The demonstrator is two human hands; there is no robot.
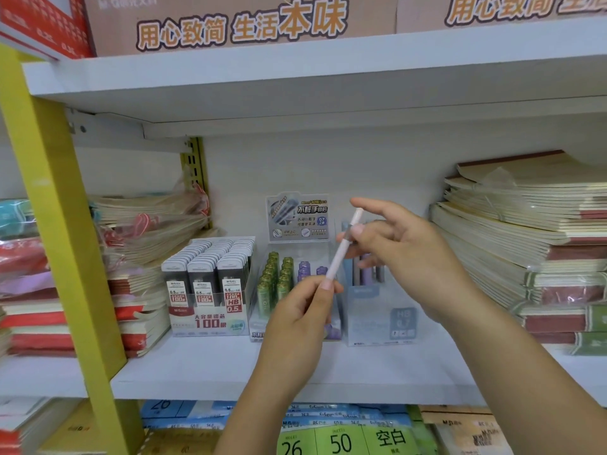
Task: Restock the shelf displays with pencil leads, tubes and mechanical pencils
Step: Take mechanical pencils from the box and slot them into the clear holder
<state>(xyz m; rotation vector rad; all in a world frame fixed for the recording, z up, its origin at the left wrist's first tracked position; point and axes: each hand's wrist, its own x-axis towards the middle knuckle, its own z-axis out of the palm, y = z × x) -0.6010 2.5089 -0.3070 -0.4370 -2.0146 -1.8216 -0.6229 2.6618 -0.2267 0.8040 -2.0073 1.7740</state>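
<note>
A pale pink mechanical pencil [343, 247] is held tilted in front of the shelf displays. My left hand [302, 310] pinches its lower end between thumb and fingers. My right hand [394, 241] grips its upper part, index finger stretched out above it. Behind them stand three displays on the white shelf [203, 369]: a box of grey 0.5 HB lead cases [210, 284] on the left, a clear box of green and purple lead tubes [282, 284] in the middle, and a clear box of pastel mechanical pencils [377, 310] on the right, partly hidden by my hands.
Stacks of wrapped notebooks [144, 257] fill the shelf's left side and a tall pile of notebooks [532, 244] the right. A yellow upright post [56, 224] stands at the left. Cardboard boxes [236, 24] sit on the upper shelf; paper packs [341, 435] lie below.
</note>
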